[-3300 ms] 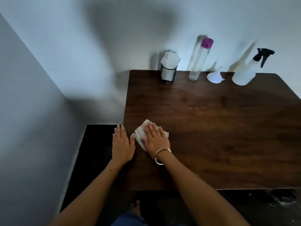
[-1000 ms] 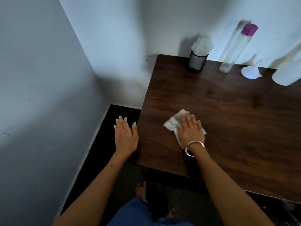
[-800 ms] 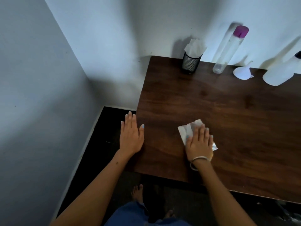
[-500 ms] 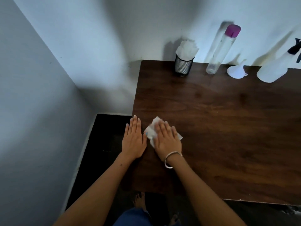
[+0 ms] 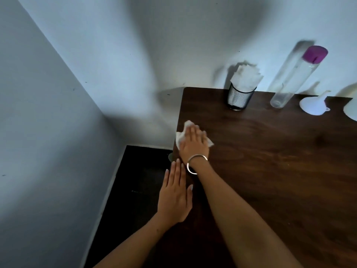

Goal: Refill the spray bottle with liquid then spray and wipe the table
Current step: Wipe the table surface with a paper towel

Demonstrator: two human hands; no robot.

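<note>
Dark woodgrain table (image 5: pixel 270 161); right hand (image 5: pixel 194 143) flattens crumpled tissue (image 5: pixel 180 135).

Dim, soft wall shadows, wide-angle edge distortion

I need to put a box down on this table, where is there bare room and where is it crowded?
The wide stretch of table right of the right hand and its tissue, forward of the back row, is bare. The back edge is crowded: mesh cup, tall bottle, funnel. The left hand lies flat on the near left edge.
</note>
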